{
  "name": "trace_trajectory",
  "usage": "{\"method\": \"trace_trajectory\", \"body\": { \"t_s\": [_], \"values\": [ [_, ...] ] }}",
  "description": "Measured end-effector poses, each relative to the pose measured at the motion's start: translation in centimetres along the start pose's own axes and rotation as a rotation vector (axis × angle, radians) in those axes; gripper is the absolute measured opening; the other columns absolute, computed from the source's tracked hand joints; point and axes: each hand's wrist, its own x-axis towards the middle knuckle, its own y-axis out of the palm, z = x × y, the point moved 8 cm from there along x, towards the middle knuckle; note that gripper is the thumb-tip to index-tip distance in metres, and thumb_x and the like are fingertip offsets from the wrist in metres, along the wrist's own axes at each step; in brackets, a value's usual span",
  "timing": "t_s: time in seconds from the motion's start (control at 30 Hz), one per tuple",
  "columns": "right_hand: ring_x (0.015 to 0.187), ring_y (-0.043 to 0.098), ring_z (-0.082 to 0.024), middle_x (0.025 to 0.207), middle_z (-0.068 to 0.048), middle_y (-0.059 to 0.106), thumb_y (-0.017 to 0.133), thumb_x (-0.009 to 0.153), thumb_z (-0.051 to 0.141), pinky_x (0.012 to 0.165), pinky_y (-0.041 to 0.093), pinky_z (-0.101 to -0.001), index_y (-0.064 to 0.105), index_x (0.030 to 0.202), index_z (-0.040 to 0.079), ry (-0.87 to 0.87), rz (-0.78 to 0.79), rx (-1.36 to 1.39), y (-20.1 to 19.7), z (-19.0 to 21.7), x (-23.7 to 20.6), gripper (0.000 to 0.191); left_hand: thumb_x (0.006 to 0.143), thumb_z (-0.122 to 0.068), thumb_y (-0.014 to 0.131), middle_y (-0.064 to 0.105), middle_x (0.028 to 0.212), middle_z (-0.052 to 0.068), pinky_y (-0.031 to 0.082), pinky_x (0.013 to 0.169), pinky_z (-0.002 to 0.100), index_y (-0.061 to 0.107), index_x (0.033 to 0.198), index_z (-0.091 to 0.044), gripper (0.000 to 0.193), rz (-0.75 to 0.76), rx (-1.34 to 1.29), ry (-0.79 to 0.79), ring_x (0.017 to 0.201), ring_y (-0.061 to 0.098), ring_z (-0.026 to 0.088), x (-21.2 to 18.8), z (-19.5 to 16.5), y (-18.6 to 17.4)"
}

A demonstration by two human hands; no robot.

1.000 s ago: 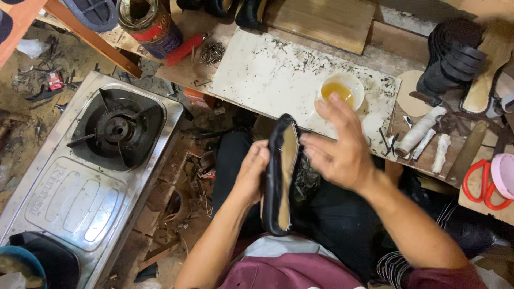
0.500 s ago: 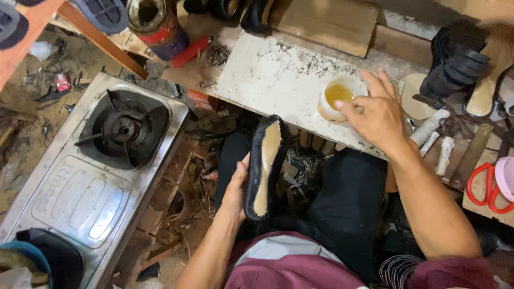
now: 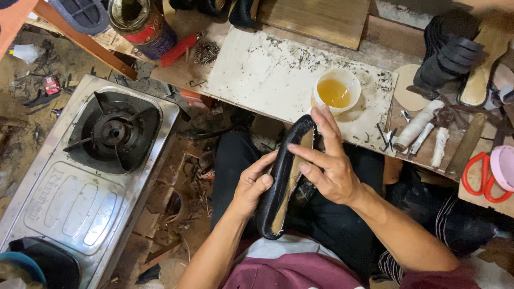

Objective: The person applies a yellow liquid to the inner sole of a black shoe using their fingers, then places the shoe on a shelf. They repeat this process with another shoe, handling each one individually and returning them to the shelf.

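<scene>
Centre frame, over lap — shoe sole (image 3: 284,179) edge-up, propped for access | left hand (image 3: 254,184) gripping its outer side | right hand (image 3: 326,166) fingers spread on inner face | glue bowl (image 3: 336,92) just above, within reach

The left hand (image 3: 251,184) hides part of the shoe's (image 3: 284,176) outer side; the right hand (image 3: 326,166) covers its far edge near the toe. The shoe's underside cannot be seen. The can (image 3: 140,21) and the wooden board (image 3: 321,18) are cut off by the top edge. The pink lid (image 3: 503,167) is cut off by the right edge. The nails (image 3: 206,52) are too small to count.
</scene>
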Motion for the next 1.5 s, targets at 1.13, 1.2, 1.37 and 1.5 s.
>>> {"method": "trace_trajectory", "body": {
  "t_s": [1.13, 1.2, 1.37, 1.5],
  "values": [
    [0.152, 0.025, -0.043, 0.156, -0.015, 0.039, 0.076, 0.085, 0.030, 0.127, 0.018, -0.0616, 0.080, 0.115, 0.019, -0.235, 0.084, -0.198, 2.4, 3.7, -3.1, 0.032, 0.096, -0.040, 0.072, 0.064, 0.135, 0.012, 0.050, 0.104, 0.037, 0.049, 0.149, 0.004, 0.071, -0.209, -0.127, -0.125, 0.118, 0.063, 0.020, 0.7, 1.0, -1.2],
    [0.152, 0.028, -0.041, 0.154, -0.016, 0.044, 0.077, 0.083, 0.029, 0.126, 0.021, -0.0603, 0.080, 0.111, 0.018, -0.171, 0.087, -0.236, 1.5, 2.5, -2.9, 0.030, 0.094, -0.047, 0.070, 0.062, 0.140, 0.011, 0.048, 0.107, 0.035, 0.044, 0.153, -0.001, 0.078, -0.204, -0.336, -0.125, 0.123, 0.061, 0.019, 0.7, 0.9, -0.8],
    [0.158, 0.031, -0.039, 0.162, -0.018, 0.046, 0.078, 0.092, 0.034, 0.131, 0.027, -0.0565, 0.081, 0.113, 0.013, 0.189, 0.019, -0.491, -3.7, -7.6, 1.8, 0.029, 0.091, -0.052, 0.070, 0.055, 0.146, 0.009, 0.046, 0.113, 0.037, 0.034, 0.159, -0.005, 0.090, -0.115, -0.400, -0.079, 0.130, 0.057, 0.018, 0.3, 0.0, 0.0],
    [0.149, 0.022, -0.049, 0.163, -0.027, 0.036, 0.079, 0.081, 0.054, 0.113, 0.019, -0.0696, 0.078, 0.118, 0.006, 0.277, 0.103, -0.620, -5.0, -12.5, 4.6, 0.060, 0.094, -0.046, 0.070, 0.057, 0.146, 0.016, 0.045, 0.107, 0.036, 0.038, 0.160, 0.001, 0.088, -0.167, -0.229, -0.061, 0.125, 0.057, 0.023, 0.3, 0.5, -0.8]
  ]
}}
